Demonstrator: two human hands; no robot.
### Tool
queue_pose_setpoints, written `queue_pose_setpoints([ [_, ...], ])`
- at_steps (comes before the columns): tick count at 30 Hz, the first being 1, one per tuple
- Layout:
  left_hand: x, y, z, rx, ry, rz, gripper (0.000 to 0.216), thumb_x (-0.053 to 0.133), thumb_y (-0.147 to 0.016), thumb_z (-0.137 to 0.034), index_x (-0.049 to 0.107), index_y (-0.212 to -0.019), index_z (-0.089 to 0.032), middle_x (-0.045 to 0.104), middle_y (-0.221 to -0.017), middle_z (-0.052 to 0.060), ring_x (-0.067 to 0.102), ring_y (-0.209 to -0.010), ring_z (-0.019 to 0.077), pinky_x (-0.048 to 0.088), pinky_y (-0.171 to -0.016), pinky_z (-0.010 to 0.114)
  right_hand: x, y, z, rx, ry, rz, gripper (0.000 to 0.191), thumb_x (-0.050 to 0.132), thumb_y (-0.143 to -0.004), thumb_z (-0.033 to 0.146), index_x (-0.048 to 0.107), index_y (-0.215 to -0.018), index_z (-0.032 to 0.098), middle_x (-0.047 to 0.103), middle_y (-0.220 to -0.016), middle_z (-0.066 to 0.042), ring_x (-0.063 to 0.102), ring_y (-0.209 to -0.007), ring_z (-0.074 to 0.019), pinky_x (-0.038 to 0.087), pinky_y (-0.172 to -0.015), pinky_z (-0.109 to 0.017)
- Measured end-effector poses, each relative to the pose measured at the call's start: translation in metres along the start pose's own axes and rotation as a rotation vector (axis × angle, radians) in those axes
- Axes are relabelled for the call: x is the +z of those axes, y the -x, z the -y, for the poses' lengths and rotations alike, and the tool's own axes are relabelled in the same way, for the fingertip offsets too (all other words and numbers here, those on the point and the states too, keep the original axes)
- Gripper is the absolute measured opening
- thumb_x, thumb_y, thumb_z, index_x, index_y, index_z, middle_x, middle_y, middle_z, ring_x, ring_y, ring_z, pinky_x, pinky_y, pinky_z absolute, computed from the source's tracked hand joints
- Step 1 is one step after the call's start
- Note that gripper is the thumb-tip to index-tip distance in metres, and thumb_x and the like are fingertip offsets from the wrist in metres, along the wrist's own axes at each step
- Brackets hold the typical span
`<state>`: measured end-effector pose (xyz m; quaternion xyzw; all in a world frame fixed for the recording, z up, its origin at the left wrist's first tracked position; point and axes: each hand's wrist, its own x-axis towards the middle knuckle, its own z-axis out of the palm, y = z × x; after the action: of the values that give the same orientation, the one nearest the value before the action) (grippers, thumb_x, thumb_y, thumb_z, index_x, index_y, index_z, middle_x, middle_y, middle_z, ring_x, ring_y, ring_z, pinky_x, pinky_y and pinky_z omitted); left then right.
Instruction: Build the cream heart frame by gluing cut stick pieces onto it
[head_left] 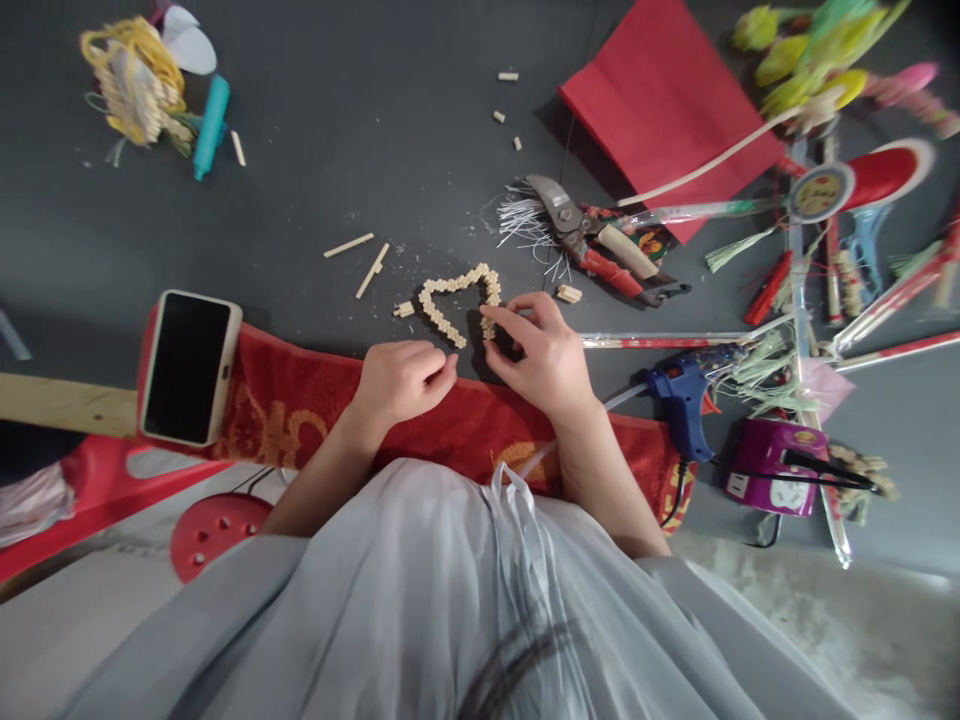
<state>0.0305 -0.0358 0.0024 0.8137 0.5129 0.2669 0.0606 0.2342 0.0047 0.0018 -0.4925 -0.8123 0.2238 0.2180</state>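
An open heart-shaped outline (459, 282) made of small pale pieces lies on the dark table, with a gap at its lower tip. My right hand (544, 355) pinches the lower end of its right side between thumb and forefinger. Just left of the gap, my left hand (405, 380) is curled closed over the red towel; whatever its fingers may hold is hidden. A short bundle of pale sticks (404, 310) sits by the outline's left side. Another small bundle (569, 294) lies beyond my right hand.
Pruning shears (574, 235) lie behind my right hand, beside white bristles. To the right are a blue glue gun (682, 400) and a purple power socket (780, 468). A phone (190, 365) rests on the red towel (300, 395). Red paper (667, 110) lies at the back.
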Motion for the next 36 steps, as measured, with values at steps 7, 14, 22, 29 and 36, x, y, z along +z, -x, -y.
queue_pose_setpoints([
  [7,0.003,0.002,0.000,0.017,-0.025,-0.054,0.044,0.053,-0.092,-0.022,0.035,-0.051,-0.020,0.042,-0.047,-0.004,0.034,-0.046,0.0092,0.024,-0.049,0.028,0.000,0.002,0.003,-0.037,0.042,-0.032,0.039,0.049,-0.086,0.015,0.070,-0.120,0.017,0.069,-0.101,-0.009,0.064,-0.074,-0.0156,0.055,-0.068,-0.028],
  [14,0.002,0.004,0.000,0.002,-0.026,-0.103,0.042,0.056,-0.089,-0.020,0.034,-0.054,-0.020,0.043,-0.047,-0.005,0.033,-0.046,0.0088,0.024,-0.049,0.027,-0.002,0.004,0.006,-0.019,0.020,-0.008,0.020,0.056,-0.082,0.017,0.066,-0.099,0.019,0.068,-0.097,-0.008,0.061,-0.071,-0.0171,0.053,-0.068,-0.029],
  [22,0.004,0.007,-0.001,-0.170,-0.002,-0.068,0.032,0.054,-0.089,-0.025,0.046,-0.059,-0.020,0.041,-0.049,-0.005,0.037,-0.048,0.0094,0.026,-0.052,0.026,0.003,0.004,0.006,-0.015,0.076,0.006,0.010,0.067,-0.088,0.026,0.065,-0.095,0.019,0.068,-0.098,-0.008,0.065,-0.083,-0.0215,0.051,-0.071,-0.031],
  [29,0.010,0.008,0.001,-0.323,-0.027,-0.192,0.014,0.054,-0.088,-0.023,0.067,-0.086,-0.019,0.048,-0.051,-0.007,0.044,-0.045,0.0076,0.031,-0.051,0.022,0.007,0.000,0.012,0.048,0.158,0.029,0.006,0.063,-0.090,0.024,0.066,-0.093,0.019,0.070,-0.098,-0.008,0.066,-0.083,-0.0217,0.046,-0.066,-0.030],
  [36,0.013,0.009,0.003,-0.421,-0.118,-0.199,0.026,0.052,-0.090,-0.024,0.070,-0.107,-0.019,0.057,-0.055,-0.005,0.050,-0.047,0.0097,0.035,-0.055,0.023,0.001,0.001,0.017,0.037,0.174,0.054,0.013,0.053,-0.088,0.017,0.065,-0.091,0.020,0.071,-0.095,-0.007,0.065,-0.080,-0.0196,0.041,-0.061,-0.028],
])
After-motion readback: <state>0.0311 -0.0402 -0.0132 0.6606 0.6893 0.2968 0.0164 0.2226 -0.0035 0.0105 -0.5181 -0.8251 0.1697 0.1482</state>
